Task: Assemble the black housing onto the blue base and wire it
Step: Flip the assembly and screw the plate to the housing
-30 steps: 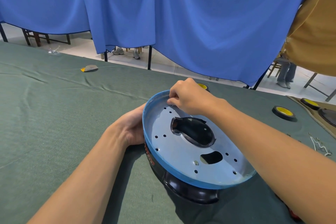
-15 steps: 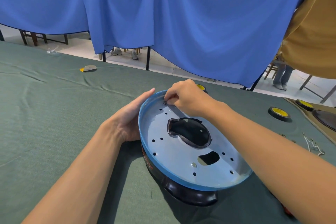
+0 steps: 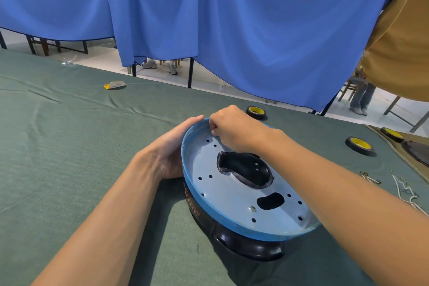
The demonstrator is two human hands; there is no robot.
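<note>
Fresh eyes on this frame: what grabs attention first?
The round blue base, tilted at centre on the green cloth, sits on top of the black housing. The left hand braces its left edge, while the right hand curls its fingers at the far rim; anything pinched there is hidden. Behind, a blue curtain fills the background.

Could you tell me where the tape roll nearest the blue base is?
Head view: the tape roll lies on the green cloth beyond the right hand, behind the blue base's far rim.
</note>
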